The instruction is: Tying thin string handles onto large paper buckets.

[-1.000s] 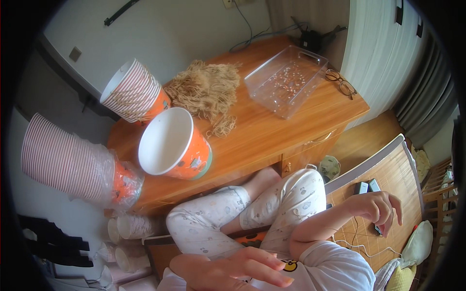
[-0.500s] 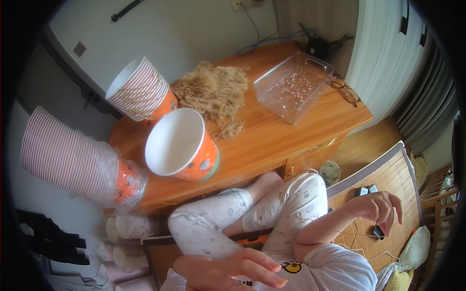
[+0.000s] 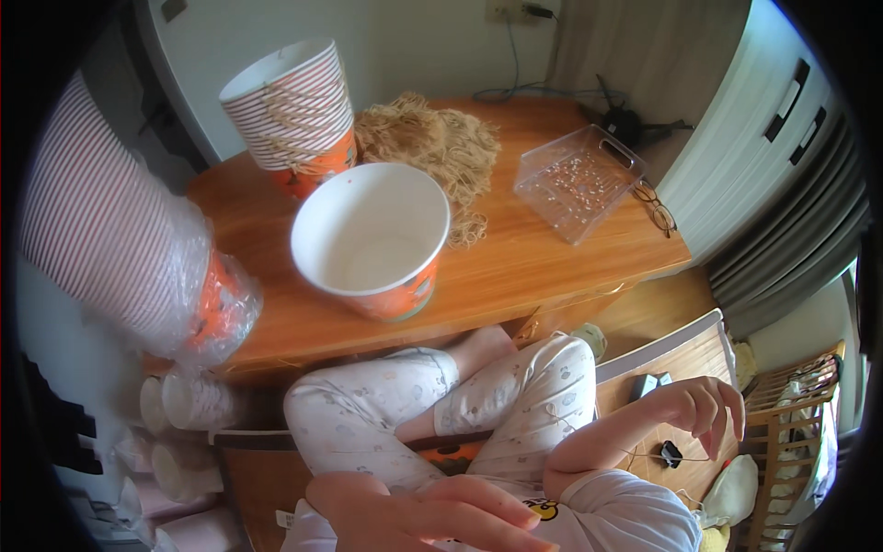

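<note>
Room: wooden table [image 3: 515, 267] against a pale wall, seen from above; someone sits cross-legged below it in patterned trousers.
Far left: wrapped stack [image 3: 120, 248] of striped paper cups in clear plastic, lying on its side and overhanging the table's left end.
Back left: cup stack [image 3: 290, 110], upright, striped with orange bases.
Centre: cup [image 3: 372, 239], single, empty, white inside, orange outside, standing in front of the straw [image 3: 432, 147], a loose tan heap.
Left hand [image 3: 432, 515]: at the bottom edge, over the lap, fingers stretched flat, holding nothing, well below the cup.
Right of centre: tray [image 3: 578, 179], clear plastic, with glasses [image 3: 655, 207] just beside it.
Right hand [image 3: 704, 409]: fingers loosely curled over a wooden board [image 3: 676, 359], above a small black object [image 3: 671, 453]; no grip visible.
</note>
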Action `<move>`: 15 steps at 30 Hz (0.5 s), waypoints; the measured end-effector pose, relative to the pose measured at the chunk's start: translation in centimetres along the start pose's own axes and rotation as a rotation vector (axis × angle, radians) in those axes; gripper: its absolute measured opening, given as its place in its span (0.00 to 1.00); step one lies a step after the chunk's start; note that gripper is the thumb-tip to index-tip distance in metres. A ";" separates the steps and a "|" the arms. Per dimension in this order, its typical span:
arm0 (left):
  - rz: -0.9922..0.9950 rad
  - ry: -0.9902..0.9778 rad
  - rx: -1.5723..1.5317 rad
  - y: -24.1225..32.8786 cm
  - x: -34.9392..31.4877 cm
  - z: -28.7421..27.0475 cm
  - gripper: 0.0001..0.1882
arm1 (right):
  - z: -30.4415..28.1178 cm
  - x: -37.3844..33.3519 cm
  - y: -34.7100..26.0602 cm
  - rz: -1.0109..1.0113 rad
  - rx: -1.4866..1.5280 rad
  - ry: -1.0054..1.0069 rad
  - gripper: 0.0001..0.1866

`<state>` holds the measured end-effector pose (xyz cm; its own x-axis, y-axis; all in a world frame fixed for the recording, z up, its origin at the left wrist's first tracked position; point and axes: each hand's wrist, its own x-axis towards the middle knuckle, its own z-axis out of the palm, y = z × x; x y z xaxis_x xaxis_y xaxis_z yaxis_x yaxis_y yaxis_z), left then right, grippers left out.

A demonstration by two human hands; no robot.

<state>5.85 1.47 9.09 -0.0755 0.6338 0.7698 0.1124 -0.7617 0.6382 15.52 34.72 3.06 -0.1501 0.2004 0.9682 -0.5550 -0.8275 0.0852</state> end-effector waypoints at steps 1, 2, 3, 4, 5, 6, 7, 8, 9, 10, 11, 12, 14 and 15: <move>0.009 -0.048 0.015 0.1 -0.3 -0.2 0.49 | 0.3 0.0 0.0 0.027 -0.023 0.004 0.16; 0.027 -0.044 0.006 0.1 -0.7 -0.3 0.49 | 0.5 -0.1 -0.4 0.062 -0.069 0.014 0.15; 0.003 -0.016 -0.006 0.2 -1.0 -0.3 0.49 | 0.8 0.0 -0.3 0.089 -0.082 0.019 0.15; -0.022 0.012 -0.019 0.3 -1.4 -0.4 0.49 | 1.0 0.0 -0.2 0.115 -0.096 0.025 0.15; -0.006 0.015 -0.028 0.3 -1.8 -0.6 0.49 | 1.2 0.0 -0.2 0.143 -0.109 0.036 0.15; -0.013 0.004 -0.030 0.4 -2.0 -0.7 0.49 | 1.4 0.0 0.0 0.168 -0.131 0.051 0.14; -0.021 -0.007 -0.035 0.5 -2.3 -0.9 0.49 | 1.5 -0.1 0.1 0.193 -0.156 0.068 0.14; -0.010 -0.003 -0.045 0.4 -2.4 -1.0 0.49 | 1.7 -0.3 0.2 0.216 -0.177 0.074 0.12; 0.023 -0.033 -0.018 0.4 -2.5 -1.2 0.49 | 1.6 -0.1 0.8 0.255 -0.207 0.085 0.12; 0.055 -0.063 0.008 0.5 -2.6 -1.3 0.50 | 1.6 0.0 1.4 0.293 -0.240 0.097 0.11; 0.060 -0.055 0.008 0.0 -3.1 -1.1 0.50 | 1.7 0.2 2.3 0.319 -0.276 0.102 0.12; 0.071 -0.003 0.069 -0.7 -3.9 -1.0 0.49 | 1.8 0.8 3.6 0.364 -0.292 0.099 0.11; -0.015 0.071 -0.071 -3.5 -3.3 -0.9 0.49 | 1.9 1.2 5.5 0.434 -0.465 0.101 0.09; -0.093 0.111 0.093 -4.4 -2.7 -1.9 0.48 | 3.8 0.4 8.2 0.350 -0.806 0.370 0.10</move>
<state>3.66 2.89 4.26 -0.1982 0.6783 0.7075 0.1906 -0.6814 0.7067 14.02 25.97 5.09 -0.5873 0.2775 0.7603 -0.8058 -0.2890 -0.5169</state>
